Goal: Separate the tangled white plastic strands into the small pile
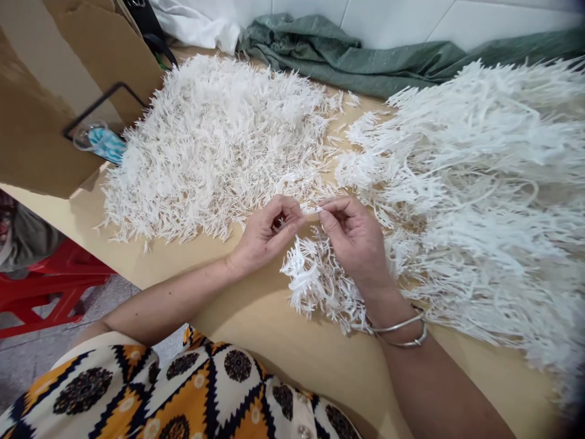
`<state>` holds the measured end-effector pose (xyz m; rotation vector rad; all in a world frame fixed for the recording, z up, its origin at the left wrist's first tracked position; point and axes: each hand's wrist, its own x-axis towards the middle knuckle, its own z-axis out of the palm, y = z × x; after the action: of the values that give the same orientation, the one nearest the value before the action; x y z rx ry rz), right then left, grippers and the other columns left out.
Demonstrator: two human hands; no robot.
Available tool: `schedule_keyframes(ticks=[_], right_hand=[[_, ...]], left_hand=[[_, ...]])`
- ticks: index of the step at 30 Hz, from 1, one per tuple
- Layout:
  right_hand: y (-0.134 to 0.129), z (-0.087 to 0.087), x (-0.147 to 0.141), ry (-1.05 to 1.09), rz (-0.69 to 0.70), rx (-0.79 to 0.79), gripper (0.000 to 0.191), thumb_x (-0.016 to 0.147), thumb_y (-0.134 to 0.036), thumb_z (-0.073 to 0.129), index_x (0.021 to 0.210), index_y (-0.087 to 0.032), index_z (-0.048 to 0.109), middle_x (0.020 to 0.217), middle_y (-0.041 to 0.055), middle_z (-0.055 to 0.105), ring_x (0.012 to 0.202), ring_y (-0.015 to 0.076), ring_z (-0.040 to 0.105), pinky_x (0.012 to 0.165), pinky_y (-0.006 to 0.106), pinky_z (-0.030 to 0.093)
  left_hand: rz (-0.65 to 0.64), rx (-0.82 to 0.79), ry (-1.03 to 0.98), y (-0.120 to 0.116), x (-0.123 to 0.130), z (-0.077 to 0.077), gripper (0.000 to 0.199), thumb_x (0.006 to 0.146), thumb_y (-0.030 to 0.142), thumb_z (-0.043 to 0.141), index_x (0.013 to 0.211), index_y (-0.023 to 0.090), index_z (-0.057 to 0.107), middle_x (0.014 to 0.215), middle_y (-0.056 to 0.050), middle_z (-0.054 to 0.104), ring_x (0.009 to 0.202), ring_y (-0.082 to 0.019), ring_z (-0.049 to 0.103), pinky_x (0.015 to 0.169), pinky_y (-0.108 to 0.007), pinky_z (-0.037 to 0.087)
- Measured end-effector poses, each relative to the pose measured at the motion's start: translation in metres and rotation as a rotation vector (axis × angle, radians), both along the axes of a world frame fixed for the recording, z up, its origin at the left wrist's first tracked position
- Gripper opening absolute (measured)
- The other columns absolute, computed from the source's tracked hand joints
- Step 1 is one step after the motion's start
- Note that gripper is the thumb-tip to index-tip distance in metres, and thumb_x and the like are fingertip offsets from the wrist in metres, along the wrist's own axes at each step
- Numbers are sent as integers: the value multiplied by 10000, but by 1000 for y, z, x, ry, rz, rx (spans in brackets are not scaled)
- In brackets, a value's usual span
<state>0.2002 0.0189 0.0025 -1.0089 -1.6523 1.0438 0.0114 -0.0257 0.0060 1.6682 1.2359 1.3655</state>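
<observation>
Between my two hands is a small white branched strand, stretched across the short gap. My left hand pinches one end of it with thumb and forefinger. At the other end, the thumb and forefinger of my right hand are closed on it. Behind my left hand spreads a pile of short white branched pieces. Longer white strands lie in a big heap to the right. A smaller white clump rests just below my right hand, partly covered by it.
A cardboard box stands at the left of the tan table, with a blue and white item beside it. Green cloth runs along the tiled wall. Red stools are on the floor at left.
</observation>
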Motion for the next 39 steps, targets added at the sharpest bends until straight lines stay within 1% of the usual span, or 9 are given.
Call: schedule_keyframes(ticks=[3,8,13,15,19,25,32,36,39], right_hand=[[-4,1,-1,-58,-18,-10,44,976,-284,684,957,-246,675,871,-4,693,777,158,642,750,346,519],[-7,2,-1,-123,-59,129,72,989,-298,689,939,-253,664,892,-7,720,853,176,678,829,364,527],[-4,-1,-3,-250,-135,267,74,991,-284,638,922,-266,617,876,1,711,826,192,666,783,370,523],[-4,-2,-6,-286,-156,228,52,971,-249,612,927,-270,595,867,1,707,779,189,648,744,368,513],[-8,-3,-15,-281,-148,129,94,946,-187,561,931,-280,554,796,-21,662,693,170,600,673,346,480],[-13,2,-21,-274,-116,105,147,940,-135,527,919,-280,509,778,-31,602,671,156,553,649,330,446],[11,-7,-3,-139,-211,28,148,961,-189,581,850,-257,511,727,-46,601,674,139,576,704,338,471],[14,-15,0,32,-140,-76,73,952,-239,638,1013,-261,604,872,-22,707,778,144,679,800,355,579],[7,-10,-1,145,-78,-135,275,975,-295,664,1246,-281,615,1182,44,773,1025,174,746,997,417,602]], left_hand=[[83,1,77,1,0,1,116,1025,328,677,1020,214,661,788,45,573,638,-55,459,597,-207,390],[100,-68,191,0,0,5,209,970,400,755,970,195,714,699,55,598,597,-54,467,581,-203,398],[-112,-239,124,1,-8,11,253,1023,422,656,989,173,689,752,19,656,630,-66,532,601,-205,427],[-194,-295,60,3,-12,12,296,1031,461,637,987,171,670,778,11,648,647,-69,528,614,-206,436],[-234,-327,13,6,-18,14,319,1024,486,643,959,174,648,766,16,604,637,-69,482,609,-213,414],[-286,-357,-74,10,-22,16,323,1007,488,667,934,176,626,753,22,535,629,-70,433,578,-218,382],[-420,-444,-153,-1,-13,16,320,1004,485,679,978,170,627,724,37,524,605,-65,444,568,-222,374],[-312,-400,-136,-2,-7,16,334,992,498,692,976,173,619,736,37,530,621,-65,440,576,-216,381],[-248,-391,-146,0,-6,16,339,985,505,695,964,177,610,755,31,530,630,-68,446,578,-217,393]])
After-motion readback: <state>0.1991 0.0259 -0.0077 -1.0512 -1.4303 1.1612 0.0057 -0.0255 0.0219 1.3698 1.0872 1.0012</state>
